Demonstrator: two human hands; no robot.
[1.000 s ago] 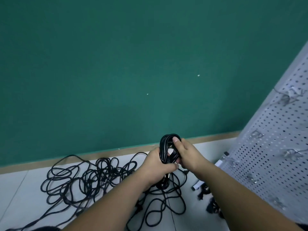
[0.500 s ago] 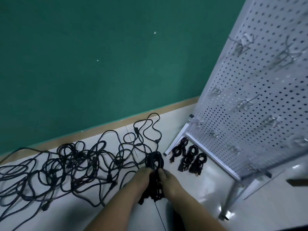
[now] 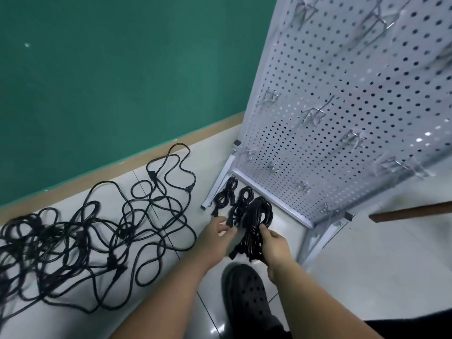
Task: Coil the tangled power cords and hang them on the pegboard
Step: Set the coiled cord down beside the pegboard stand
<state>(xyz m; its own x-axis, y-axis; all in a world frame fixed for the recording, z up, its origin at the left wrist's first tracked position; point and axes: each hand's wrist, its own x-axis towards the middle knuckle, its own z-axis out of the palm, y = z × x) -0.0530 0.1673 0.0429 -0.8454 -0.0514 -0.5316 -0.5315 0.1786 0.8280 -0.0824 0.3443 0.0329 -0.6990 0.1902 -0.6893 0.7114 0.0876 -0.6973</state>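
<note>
Right hand (image 3: 276, 245) grips a coiled cord (image 3: 259, 216) by its lower part, fingers curled round the bunched black loops. The oval of the coil reaches up and away from the hand, and a plug end sticks out below, toward the left. Left hand (image 3: 215, 232) hovers just beside the bundle, its fingers loosely stretched toward it and holding nothing. Whether its fingertips touch the plug of the nearest cord lying on the floor (image 3: 367, 265) cannot be told.

Just beyond the hands, two smaller coils lie side by side on the pale tiles, a left coil (image 3: 226, 195) and a middle coil (image 3: 241, 203). Both sit at the foot of the pegboard (image 3: 342, 118), near its left leg. The held coil partly overlaps the middle one in this view.

The pegboard is a white perforated panel on a metal frame, rising over the right side of the floor. Metal hooks (image 3: 315, 116) stick out from its face in several rows.

To the left, the tangled cords (image 3: 97, 228) sprawl in black loops across the floor. They run from its left edge along the tan baseboard (image 3: 122, 165) at the far edge, with the nearest loops close to the left forearm.

Below the hands, at the near edge of the floor, stands a black perforated shoe (image 3: 247, 294). A green wall (image 3: 122, 69) rises behind the baseboard, and a brown wooden strip (image 3: 411, 211) shows at the right edge, past the pegboard's frame.
</note>
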